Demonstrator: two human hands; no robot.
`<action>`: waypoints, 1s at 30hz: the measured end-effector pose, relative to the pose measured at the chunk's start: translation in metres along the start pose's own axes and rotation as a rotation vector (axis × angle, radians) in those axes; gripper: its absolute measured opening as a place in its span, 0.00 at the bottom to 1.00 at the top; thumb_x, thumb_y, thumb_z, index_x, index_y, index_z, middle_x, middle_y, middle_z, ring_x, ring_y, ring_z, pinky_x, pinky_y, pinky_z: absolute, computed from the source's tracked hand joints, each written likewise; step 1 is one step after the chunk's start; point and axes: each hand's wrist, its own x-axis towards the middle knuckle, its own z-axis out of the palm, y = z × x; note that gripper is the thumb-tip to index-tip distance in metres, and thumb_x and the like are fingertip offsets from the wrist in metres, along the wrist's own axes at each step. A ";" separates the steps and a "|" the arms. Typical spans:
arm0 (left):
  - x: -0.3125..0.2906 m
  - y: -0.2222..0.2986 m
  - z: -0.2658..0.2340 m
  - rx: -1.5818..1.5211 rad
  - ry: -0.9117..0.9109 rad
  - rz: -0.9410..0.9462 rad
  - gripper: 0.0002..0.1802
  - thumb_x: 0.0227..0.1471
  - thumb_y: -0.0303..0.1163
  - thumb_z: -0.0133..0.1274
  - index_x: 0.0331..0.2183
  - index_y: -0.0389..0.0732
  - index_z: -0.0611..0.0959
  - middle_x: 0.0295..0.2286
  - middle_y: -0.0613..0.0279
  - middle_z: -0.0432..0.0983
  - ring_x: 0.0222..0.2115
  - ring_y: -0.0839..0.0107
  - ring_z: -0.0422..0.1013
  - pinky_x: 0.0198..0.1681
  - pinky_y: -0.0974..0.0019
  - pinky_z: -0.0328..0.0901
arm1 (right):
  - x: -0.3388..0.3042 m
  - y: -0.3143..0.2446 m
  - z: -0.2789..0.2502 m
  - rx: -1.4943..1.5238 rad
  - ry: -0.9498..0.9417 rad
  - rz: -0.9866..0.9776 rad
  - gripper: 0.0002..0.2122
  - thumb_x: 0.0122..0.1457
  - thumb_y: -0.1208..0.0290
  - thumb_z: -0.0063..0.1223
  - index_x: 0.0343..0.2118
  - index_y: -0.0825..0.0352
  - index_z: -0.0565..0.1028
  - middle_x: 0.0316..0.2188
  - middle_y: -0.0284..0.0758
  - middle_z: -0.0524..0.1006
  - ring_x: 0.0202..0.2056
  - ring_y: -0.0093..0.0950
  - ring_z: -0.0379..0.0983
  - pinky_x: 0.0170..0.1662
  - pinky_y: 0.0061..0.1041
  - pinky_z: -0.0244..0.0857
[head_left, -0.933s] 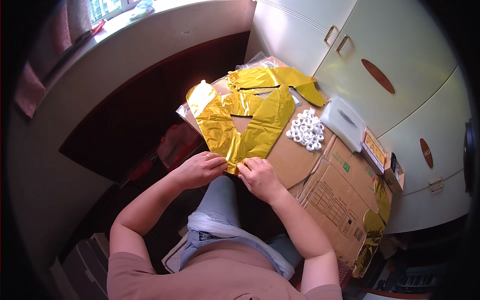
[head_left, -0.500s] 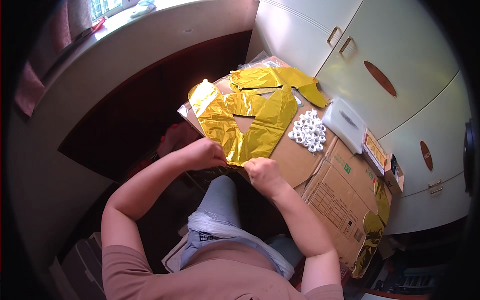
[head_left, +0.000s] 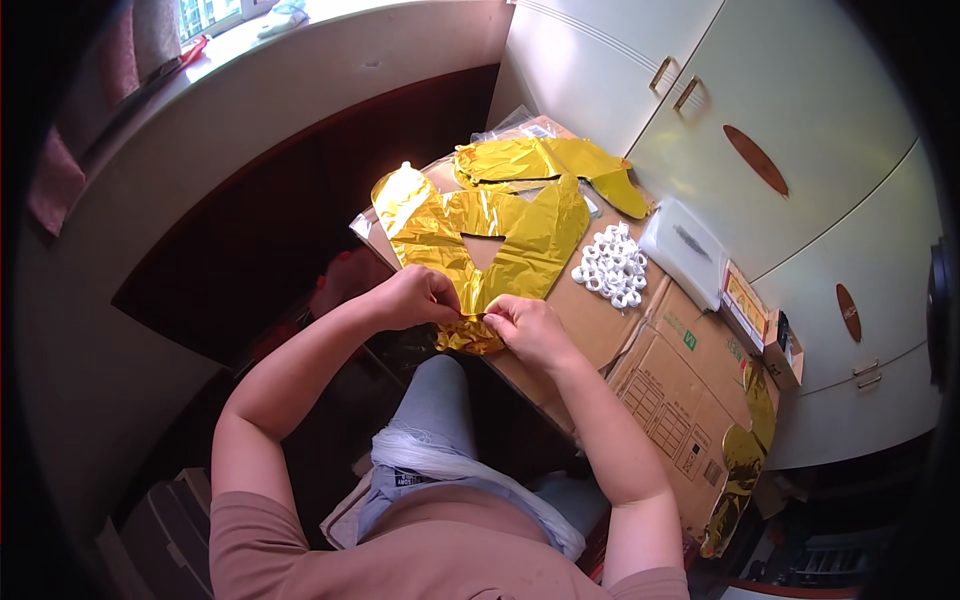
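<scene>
A flat, uninflated gold foil balloon with a three-sided hole lies over the near-left part of the cardboard. My left hand pinches its near part from the left. From the other side, my right hand has thumb and fingers closed on the same foil, a short gap away. Below the fingers, a crumpled end of the balloon hangs at the cardboard's edge, above my knee. Just what the fingertips pinch is too small to make out. Behind it lies a second gold foil balloon.
Flattened cardboard covers the work surface. White ring-shaped rolls are heaped at the right, beside a clear plastic packet and a small box. More gold foil lies at the right edge. White cabinets stand behind.
Both hands have shifted slightly up the balloon, away from my body, still gripping it. Its crumpled near end now shows beneath them.
</scene>
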 end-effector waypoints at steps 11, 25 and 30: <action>-0.014 -0.001 0.011 0.134 0.218 0.279 0.09 0.42 0.30 0.63 0.28 0.38 0.82 0.24 0.61 0.75 0.27 0.66 0.73 0.34 0.65 0.67 | 0.005 0.005 0.008 -0.039 0.066 -0.006 0.07 0.54 0.66 0.53 0.29 0.62 0.78 0.28 0.38 0.79 0.33 0.38 0.76 0.37 0.36 0.69; -0.045 0.013 0.081 0.914 0.462 0.367 0.19 0.42 0.38 0.59 0.38 0.40 0.78 0.27 0.64 0.71 0.31 0.67 0.68 0.33 0.62 0.58 | 0.013 0.014 0.011 0.035 0.168 -0.014 0.05 0.53 0.69 0.55 0.31 0.63 0.78 0.25 0.40 0.79 0.31 0.39 0.76 0.35 0.36 0.69; -0.044 0.008 0.082 0.751 0.476 0.335 0.09 0.44 0.35 0.58 0.29 0.42 0.81 0.26 0.63 0.71 0.32 0.65 0.68 0.36 0.60 0.59 | 0.024 0.029 0.015 0.217 0.228 0.128 0.07 0.53 0.68 0.56 0.32 0.64 0.79 0.26 0.41 0.79 0.31 0.34 0.78 0.35 0.34 0.69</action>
